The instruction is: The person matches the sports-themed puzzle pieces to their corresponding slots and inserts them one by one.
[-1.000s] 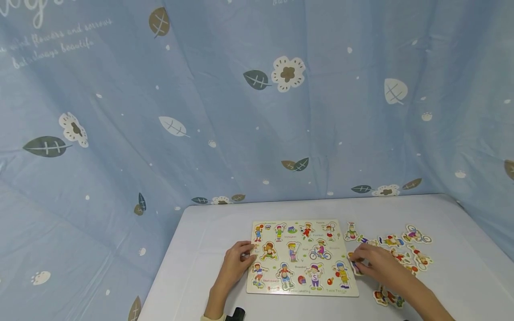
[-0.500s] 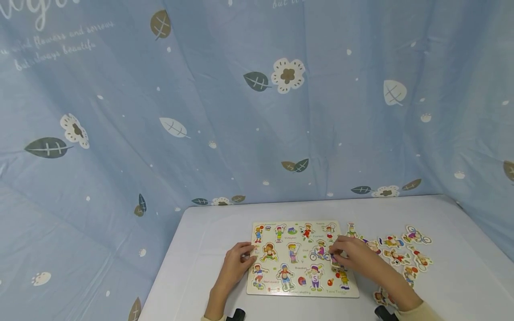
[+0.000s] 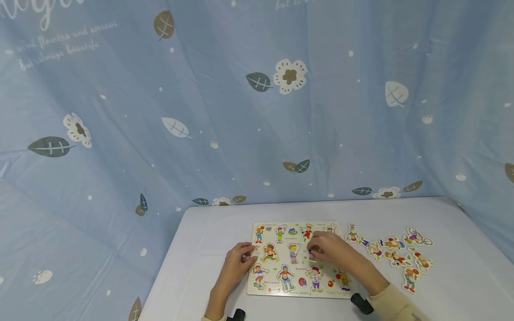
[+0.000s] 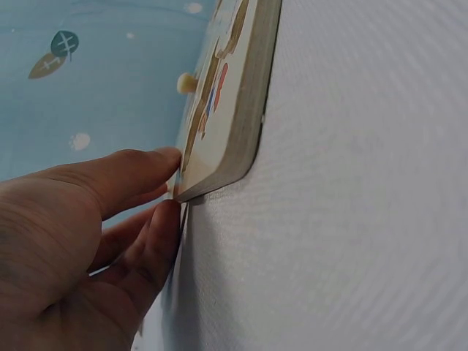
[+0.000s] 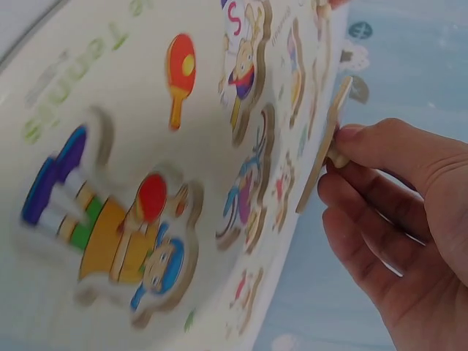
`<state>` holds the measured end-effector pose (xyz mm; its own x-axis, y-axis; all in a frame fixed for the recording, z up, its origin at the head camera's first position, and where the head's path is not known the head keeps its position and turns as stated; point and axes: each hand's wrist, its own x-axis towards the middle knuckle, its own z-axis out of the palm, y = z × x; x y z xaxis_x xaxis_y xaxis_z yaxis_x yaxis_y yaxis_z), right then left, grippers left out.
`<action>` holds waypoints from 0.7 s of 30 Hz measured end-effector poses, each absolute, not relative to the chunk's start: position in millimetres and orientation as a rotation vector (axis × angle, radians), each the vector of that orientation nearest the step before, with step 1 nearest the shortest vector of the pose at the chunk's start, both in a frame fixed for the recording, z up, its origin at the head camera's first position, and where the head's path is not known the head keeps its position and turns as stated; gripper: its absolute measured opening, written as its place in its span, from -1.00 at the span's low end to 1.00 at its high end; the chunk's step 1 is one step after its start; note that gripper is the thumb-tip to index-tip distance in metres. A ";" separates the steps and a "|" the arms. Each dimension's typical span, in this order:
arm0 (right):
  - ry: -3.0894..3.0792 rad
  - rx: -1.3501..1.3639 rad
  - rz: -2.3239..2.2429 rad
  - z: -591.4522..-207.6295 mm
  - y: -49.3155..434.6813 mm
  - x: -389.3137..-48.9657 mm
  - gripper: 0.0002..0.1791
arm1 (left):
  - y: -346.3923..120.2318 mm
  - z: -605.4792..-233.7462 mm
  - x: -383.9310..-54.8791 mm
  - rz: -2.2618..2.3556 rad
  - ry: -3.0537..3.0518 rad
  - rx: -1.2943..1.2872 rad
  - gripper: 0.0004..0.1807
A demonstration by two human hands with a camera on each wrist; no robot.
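Observation:
My left hand (image 3: 236, 264) holds the left edge of a cream wooden puzzle board (image 3: 283, 250) printed with sports figures. In the left wrist view the thumb lies on the board's face and the fingers (image 4: 162, 235) are at its edge. Over the board's right half, my right hand (image 3: 337, 252) pinches a puzzle piece. That piece (image 5: 319, 170) appears edge-on in the right wrist view, its small knob (image 5: 337, 156) between thumb and fingers, held off the board. Its front picture is mostly hidden there. Recessed figures, such as the table tennis player (image 5: 139, 238), show on the board.
Right of the board lie several loose puzzle pieces, among them a cyclist (image 3: 417, 237) and a ball player (image 3: 410, 279). A white cloth covers the table (image 3: 213, 223). Blue patterned curtain (image 3: 225, 111) hangs behind. A black wrist camera (image 3: 361, 304) sits on the right wrist.
My right hand has moved left from the loose pieces to over the board, carrying a puzzle piece. The left hand stays at the board's left edge.

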<state>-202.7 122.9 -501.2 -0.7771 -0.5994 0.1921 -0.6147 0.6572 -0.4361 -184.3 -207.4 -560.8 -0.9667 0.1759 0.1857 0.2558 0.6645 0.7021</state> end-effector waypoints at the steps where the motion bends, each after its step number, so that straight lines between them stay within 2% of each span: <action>1: -2.832 1.042 0.763 -502.0 120.5 -203.6 -0.92 | -207.3 -560.8 -184.3 -1.193 -2.775 -0.357 -0.64; 21: -2.817 1.155 0.686 -516.1 86.7 -214.2 -0.95 | -207.6 -561.4 -185.0 -1.204 -2.782 -0.346 -0.65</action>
